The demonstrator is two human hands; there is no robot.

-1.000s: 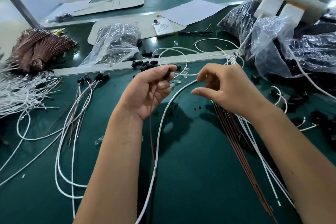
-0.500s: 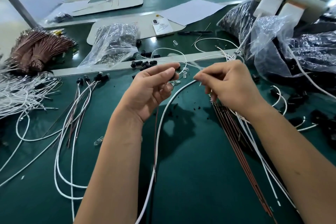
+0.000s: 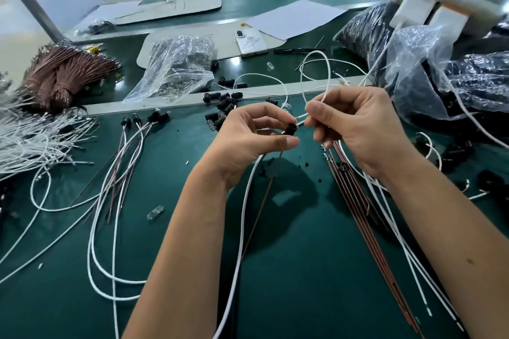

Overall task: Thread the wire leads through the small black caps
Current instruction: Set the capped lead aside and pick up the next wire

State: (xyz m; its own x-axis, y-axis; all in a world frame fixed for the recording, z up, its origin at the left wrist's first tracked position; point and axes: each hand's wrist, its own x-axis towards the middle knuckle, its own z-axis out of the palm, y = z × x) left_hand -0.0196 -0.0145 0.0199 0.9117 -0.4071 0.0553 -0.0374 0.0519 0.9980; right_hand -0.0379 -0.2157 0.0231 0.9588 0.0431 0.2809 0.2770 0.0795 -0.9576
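Above green bench (image 3: 303, 270), mid-frame: left hand (image 3: 248, 140) pinches small black cap (image 3: 291, 128) btwn thumb & fingers. Right hand (image 3: 355, 129) pinches white wire lead (image 3: 316, 107), tip just beside cap opening. Loose caps (image 3: 223, 99) behind hands.

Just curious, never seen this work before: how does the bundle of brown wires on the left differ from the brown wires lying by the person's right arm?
The tied bundle of brown wires is thick, fanned like a tassel and heaped at the far left of the green table. The loose brown wires are few, straight and flat, side by side under the right hand. The bundle is bound near one end; the loose ones are unbound. Both share the same reddish-brown colour.
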